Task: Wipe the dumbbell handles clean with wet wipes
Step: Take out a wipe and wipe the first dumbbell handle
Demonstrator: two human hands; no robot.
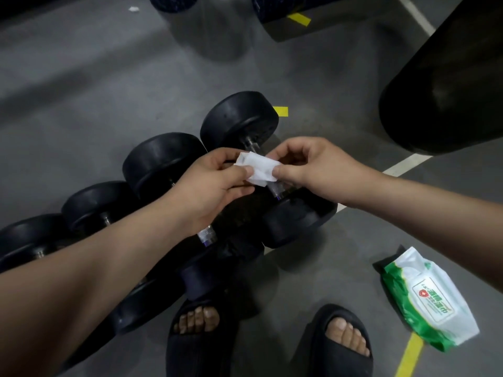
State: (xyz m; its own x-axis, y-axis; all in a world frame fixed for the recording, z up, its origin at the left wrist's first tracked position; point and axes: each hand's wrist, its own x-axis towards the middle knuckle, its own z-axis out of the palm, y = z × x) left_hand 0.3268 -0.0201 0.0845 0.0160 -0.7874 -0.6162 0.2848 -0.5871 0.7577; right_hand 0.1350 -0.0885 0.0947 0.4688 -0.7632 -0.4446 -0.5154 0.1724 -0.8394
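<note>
A person's left hand (pixel 215 183) and right hand (pixel 307 170) each pinch one end of a folded white wipe (pixel 258 170), both grips closed on it, above the handle (pixel 275 189) of the rightmost dumbbell (pixel 239 118) in a row on the grey floor (pixel 95 91); a green-and-white pack (pixel 432 297) lies to the right

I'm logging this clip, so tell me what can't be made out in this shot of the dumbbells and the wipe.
Head view:
Dumbbell handles: mostly hidden under the left hand, right hand and forearms; clean or dirty cannot be told.
Wet wipe: folded, pinched by both hands; its underside is hidden.
Wipes pack: print too small and blurred to read.
Black cylinder: cut off by the top and right edges.
</note>
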